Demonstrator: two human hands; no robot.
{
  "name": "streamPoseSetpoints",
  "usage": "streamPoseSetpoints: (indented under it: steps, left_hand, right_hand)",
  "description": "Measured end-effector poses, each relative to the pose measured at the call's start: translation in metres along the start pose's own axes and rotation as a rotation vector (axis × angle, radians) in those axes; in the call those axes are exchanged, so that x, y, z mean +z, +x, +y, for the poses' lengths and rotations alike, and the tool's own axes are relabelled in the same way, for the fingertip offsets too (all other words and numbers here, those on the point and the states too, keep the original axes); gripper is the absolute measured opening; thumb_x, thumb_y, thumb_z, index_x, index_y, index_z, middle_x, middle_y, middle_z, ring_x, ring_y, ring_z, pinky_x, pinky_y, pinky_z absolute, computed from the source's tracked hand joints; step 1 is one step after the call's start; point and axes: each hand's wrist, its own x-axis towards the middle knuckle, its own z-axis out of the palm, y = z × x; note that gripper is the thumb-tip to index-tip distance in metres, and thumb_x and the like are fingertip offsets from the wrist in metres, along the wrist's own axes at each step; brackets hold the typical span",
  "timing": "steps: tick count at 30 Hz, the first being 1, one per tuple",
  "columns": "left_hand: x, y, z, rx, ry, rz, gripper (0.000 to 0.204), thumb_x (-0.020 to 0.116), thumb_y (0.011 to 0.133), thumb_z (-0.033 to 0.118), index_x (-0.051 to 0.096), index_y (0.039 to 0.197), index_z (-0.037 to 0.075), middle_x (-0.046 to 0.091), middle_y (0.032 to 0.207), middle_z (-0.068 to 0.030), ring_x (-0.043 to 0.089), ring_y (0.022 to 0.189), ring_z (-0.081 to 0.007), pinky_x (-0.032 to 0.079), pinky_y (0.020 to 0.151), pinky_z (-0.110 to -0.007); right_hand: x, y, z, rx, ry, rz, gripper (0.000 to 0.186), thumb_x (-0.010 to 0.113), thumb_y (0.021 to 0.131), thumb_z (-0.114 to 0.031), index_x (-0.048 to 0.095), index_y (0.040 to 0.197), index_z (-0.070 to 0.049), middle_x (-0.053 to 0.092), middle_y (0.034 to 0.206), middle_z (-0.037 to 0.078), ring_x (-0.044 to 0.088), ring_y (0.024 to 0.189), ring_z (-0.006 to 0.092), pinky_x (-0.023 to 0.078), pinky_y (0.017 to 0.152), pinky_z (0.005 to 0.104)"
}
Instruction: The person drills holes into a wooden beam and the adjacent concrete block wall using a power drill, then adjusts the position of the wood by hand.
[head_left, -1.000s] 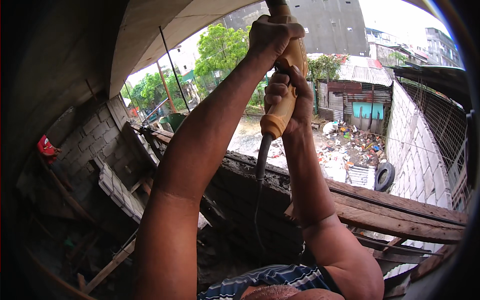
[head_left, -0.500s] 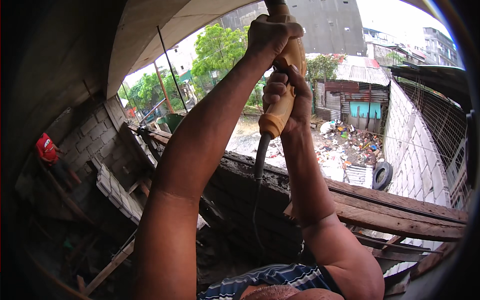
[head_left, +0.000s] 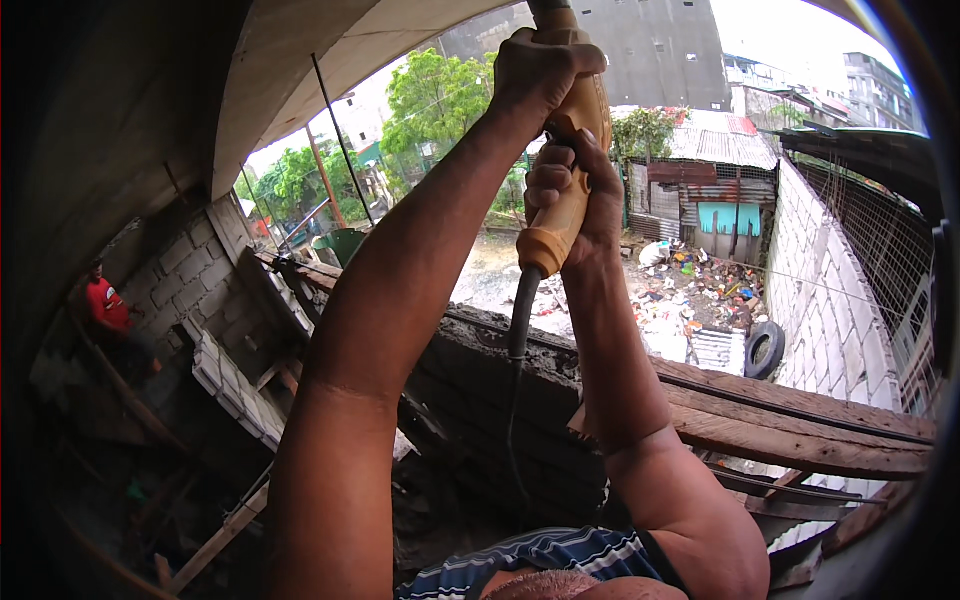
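I hold a yellow-orange corded power tool (head_left: 560,225) up high, tilted with its cord end down. My left hand (head_left: 545,75) is closed around its upper body, near a grey collar at the picture's top edge. Just below, my right hand (head_left: 590,195) wraps around the rear handle, its thumb side toward the left hand. A black power cord (head_left: 522,310) hangs from the handle toward my chest. The tool's working end lies beyond the top edge, so its exact kind cannot be made out.
A sloping concrete slab (head_left: 300,70) hangs overhead at left. Wooden planks (head_left: 790,430) cross at right, beside a low concrete wall (head_left: 500,370). Outside lie scattered rubbish (head_left: 690,295) and a tire (head_left: 765,350). Far left, a person in a red shirt (head_left: 108,305) is near a block wall (head_left: 190,265).
The person in red at far left has shifted slightly right and lower, with the head now showing. My hands and the power tool stay practically in place.
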Motion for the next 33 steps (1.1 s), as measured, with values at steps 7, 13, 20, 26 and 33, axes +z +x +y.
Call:
streamPoseSetpoints:
  steps: [7, 13, 20, 26, 33]
  left_hand:
    - [0.001, 0.000, 0.000, 0.017, -0.014, -0.012, 0.055, 0.083, 0.059, 0.026, 0.067, 0.101, -0.007, 0.072, 0.096, -0.0165, 0.071, 0.084, -0.0228, 0.057, 0.078, -0.033]
    - [0.000, -0.003, 0.002, 0.001, 0.020, 0.007, 0.054, 0.082, 0.060, 0.026, 0.066, 0.099, -0.006, 0.071, 0.093, -0.0166, 0.071, 0.082, -0.0240, 0.056, 0.077, -0.033]
    - [0.011, -0.022, -0.002, -0.018, -0.012, -0.042, 0.055, 0.082, 0.059, 0.027, 0.064, 0.101, -0.004, 0.071, 0.094, -0.0148, 0.070, 0.084, -0.0231, 0.056, 0.080, -0.033]
    - [0.018, -0.049, 0.009, -0.052, -0.131, -0.092, 0.056, 0.082, 0.062, 0.025, 0.064, 0.107, -0.003, 0.071, 0.100, -0.0126, 0.069, 0.089, -0.0216, 0.055, 0.085, -0.033]
    - [-0.026, -0.117, 0.051, 0.060, -0.214, -0.112, 0.053, 0.086, 0.068, 0.022, 0.064, 0.110, -0.001, 0.067, 0.110, -0.0132, 0.067, 0.100, -0.0243, 0.053, 0.091, -0.035]
  right_hand:
    - [0.001, 0.001, 0.000, -0.023, -0.009, -0.003, 0.027, 0.059, 0.098, -0.024, 0.058, 0.120, -0.009, 0.063, 0.079, 0.002, 0.062, 0.064, 0.0155, 0.058, 0.053, 0.0341]
    - [-0.001, -0.001, 0.002, -0.045, -0.011, -0.015, 0.029, 0.059, 0.097, -0.024, 0.056, 0.122, -0.008, 0.064, 0.081, 0.003, 0.065, 0.066, 0.0177, 0.059, 0.054, 0.0336]
    - [-0.005, -0.029, 0.002, -0.054, -0.032, -0.078, 0.033, 0.054, 0.102, -0.026, 0.055, 0.127, -0.005, 0.065, 0.096, 0.007, 0.064, 0.082, 0.0194, 0.056, 0.064, 0.0357]
    - [0.010, -0.060, 0.001, -0.102, -0.116, 0.019, 0.034, 0.054, 0.102, -0.026, 0.054, 0.128, -0.004, 0.065, 0.094, 0.008, 0.064, 0.078, 0.0211, 0.058, 0.059, 0.0355]
    - [0.025, -0.094, 0.033, -0.086, -0.551, 0.167, 0.044, 0.055, 0.099, -0.032, 0.052, 0.129, 0.001, 0.061, 0.090, 0.009, 0.062, 0.073, 0.0210, 0.055, 0.056, 0.0311]
